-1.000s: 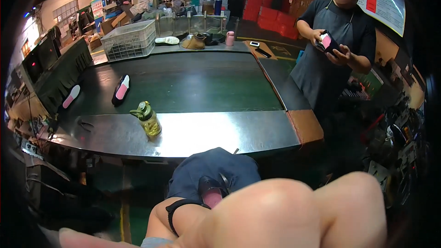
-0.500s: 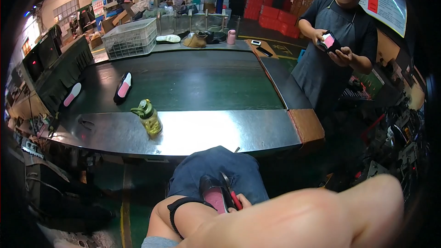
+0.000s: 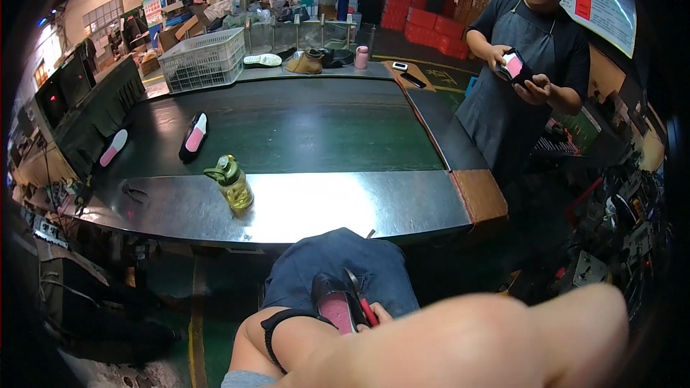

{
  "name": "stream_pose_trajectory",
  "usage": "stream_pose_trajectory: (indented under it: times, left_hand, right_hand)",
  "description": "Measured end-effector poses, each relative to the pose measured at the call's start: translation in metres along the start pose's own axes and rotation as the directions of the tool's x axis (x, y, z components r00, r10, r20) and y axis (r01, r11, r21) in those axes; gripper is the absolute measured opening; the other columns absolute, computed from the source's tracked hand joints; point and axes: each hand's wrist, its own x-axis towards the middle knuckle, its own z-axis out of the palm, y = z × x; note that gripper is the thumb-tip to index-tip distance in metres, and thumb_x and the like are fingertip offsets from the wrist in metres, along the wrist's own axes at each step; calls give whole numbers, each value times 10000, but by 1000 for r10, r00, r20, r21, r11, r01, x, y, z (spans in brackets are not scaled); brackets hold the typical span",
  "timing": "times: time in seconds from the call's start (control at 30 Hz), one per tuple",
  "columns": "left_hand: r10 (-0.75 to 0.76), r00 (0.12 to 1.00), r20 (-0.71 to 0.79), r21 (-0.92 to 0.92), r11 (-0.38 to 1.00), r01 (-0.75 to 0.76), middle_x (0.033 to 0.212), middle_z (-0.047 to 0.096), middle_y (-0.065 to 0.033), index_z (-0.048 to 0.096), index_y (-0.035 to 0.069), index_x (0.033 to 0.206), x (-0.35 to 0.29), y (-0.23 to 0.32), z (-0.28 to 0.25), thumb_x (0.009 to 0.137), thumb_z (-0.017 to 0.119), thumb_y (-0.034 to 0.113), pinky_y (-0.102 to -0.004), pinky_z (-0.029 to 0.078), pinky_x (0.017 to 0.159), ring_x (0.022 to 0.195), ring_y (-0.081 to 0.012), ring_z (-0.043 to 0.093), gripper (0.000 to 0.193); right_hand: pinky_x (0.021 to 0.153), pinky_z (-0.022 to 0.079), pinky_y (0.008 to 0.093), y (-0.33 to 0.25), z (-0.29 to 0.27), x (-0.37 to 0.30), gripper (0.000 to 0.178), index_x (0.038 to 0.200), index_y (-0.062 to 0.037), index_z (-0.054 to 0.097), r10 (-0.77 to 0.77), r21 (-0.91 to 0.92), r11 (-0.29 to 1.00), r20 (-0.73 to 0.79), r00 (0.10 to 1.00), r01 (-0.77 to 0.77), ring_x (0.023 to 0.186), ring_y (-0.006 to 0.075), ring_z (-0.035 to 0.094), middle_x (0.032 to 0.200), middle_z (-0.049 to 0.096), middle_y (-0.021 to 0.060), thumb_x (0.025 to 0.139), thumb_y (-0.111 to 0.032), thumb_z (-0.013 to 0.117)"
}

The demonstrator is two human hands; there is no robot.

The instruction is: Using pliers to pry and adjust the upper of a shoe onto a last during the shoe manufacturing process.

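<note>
On the dark blue cloth over my lap lies a black shoe upper with a pink sole face showing. My right hand, partly covered by a bare arm in front, closes its fingers on red-handled pincers. Their metal head points away from me, along the right side of the shoe upper. My left hand is hidden low in the picture. A black band circles the bare limb left of the shoe upper.
A green-lidded bottle and dark pincers rest on the metal ledge. Beyond, the belt carries a shoe upper and a pink-and-white sole piece. A white crate stands behind. An aproned person holds another shoe piece.
The bare arm in the foreground has shifted slightly, and the pincers' tip has moved a touch left. The shoe upper and the things on the bench stay put.
</note>
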Motion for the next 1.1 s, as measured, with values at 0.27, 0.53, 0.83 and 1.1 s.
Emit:
stream_pose_trajectory:
  times: [0.27,0.53,0.83,1.1]
  left_hand:
    - [-8,1000,19,-3,1000,8,942,530,-139,404,67,1016,-1,-5,6,1032,566,231,-423,570,669,723,-269,606,232]
    - [-12,999,36,-6,1000,12,945,538,-142,407,66,1027,-3,-9,8,1028,571,219,-417,571,671,722,-267,611,224]
    - [-6,998,59,-5,1000,7,949,547,-147,412,66,1038,-5,-9,9,1023,577,205,-410,571,673,721,-265,616,217]
    - [-9,998,57,-2,1000,9,953,554,-150,415,65,1048,-4,-7,7,1019,582,192,-404,572,675,721,-263,621,212]
  right_hand:
    - [777,460,311,8,2,0,294,1041,-5,539,19,6,1000,-9,1000,-19,828,145,522,897,551,75,856,-149,717]
    - [756,440,297,6,1,1,272,1042,-18,533,-27,23,999,8,1000,27,815,128,488,890,511,44,866,-128,708]
    - [784,460,310,-4,-1,1,287,1034,-1,534,-17,-7,1000,14,1000,17,831,153,534,905,564,83,858,-142,711]
    - [766,464,313,-1,0,1,292,1039,-2,533,-47,-36,998,-12,999,47,817,147,531,899,567,83,856,-138,714]
